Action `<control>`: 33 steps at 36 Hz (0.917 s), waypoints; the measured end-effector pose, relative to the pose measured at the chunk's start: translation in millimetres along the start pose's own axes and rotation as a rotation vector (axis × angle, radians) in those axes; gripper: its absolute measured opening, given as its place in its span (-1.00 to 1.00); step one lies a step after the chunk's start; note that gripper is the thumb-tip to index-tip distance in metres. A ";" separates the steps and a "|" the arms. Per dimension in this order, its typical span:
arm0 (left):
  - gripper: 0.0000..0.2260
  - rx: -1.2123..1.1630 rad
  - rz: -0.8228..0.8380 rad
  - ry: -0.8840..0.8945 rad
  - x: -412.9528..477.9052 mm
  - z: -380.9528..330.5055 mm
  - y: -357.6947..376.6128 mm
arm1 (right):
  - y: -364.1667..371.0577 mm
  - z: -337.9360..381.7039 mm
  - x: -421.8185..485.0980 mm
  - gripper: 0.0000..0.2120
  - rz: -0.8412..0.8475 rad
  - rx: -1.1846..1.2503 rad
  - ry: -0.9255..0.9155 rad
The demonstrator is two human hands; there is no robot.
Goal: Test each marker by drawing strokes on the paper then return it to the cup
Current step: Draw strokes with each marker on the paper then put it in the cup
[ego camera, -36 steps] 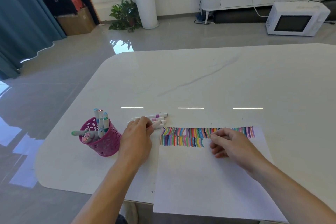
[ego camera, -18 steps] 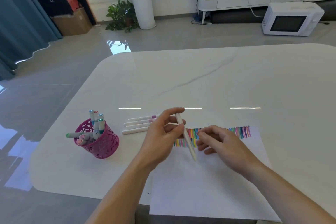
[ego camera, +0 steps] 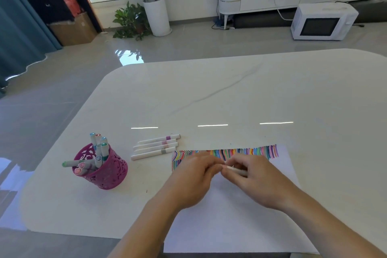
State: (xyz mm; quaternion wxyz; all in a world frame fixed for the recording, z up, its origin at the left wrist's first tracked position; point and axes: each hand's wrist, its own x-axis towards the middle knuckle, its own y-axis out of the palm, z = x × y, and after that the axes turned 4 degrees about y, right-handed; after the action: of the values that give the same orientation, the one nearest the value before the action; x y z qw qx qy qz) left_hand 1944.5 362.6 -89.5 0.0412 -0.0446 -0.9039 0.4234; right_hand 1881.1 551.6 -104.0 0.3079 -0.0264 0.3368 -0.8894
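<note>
Holding a slim white plastic marker (ego camera: 236, 170) above the white paper sheet (ego camera: 230, 226), your right hand (ego camera: 255, 180) pinches its barrel and your left hand (ego camera: 192, 176) pinches its end. It should feel light, stiff and smooth; grip mid-barrel.

No lettering is legible on the markers (ego camera: 155, 148), cup (ego camera: 109, 170) or paper (ego camera: 230, 216)

Four loose markers (ego camera: 156, 146), one held marker (ego camera: 237, 170), one cup (ego camera: 109, 172), one paper (ego camera: 230, 226)
</note>
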 end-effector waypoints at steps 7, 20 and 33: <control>-0.81 0.168 0.119 0.010 -2.8 1.1 6.4 | 0.8 -3.5 -3.6 -0.64 -0.043 -0.445 -0.096; -0.80 0.170 0.009 0.073 -5.0 2.0 2.8 | 8.4 -2.6 -3.2 -0.61 -0.048 -0.479 -0.155; -0.86 0.176 -0.184 -0.007 -8.5 17.4 -9.5 | -7.2 -0.1 -1.2 -0.51 -0.142 -0.237 -0.057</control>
State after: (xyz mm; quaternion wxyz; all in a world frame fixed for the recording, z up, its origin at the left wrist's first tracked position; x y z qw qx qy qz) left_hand 1950.5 342.4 -93.6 0.0805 0.0440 -0.8637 0.4955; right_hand 1878.3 556.6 -99.5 0.2483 -0.1116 0.4281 -0.8617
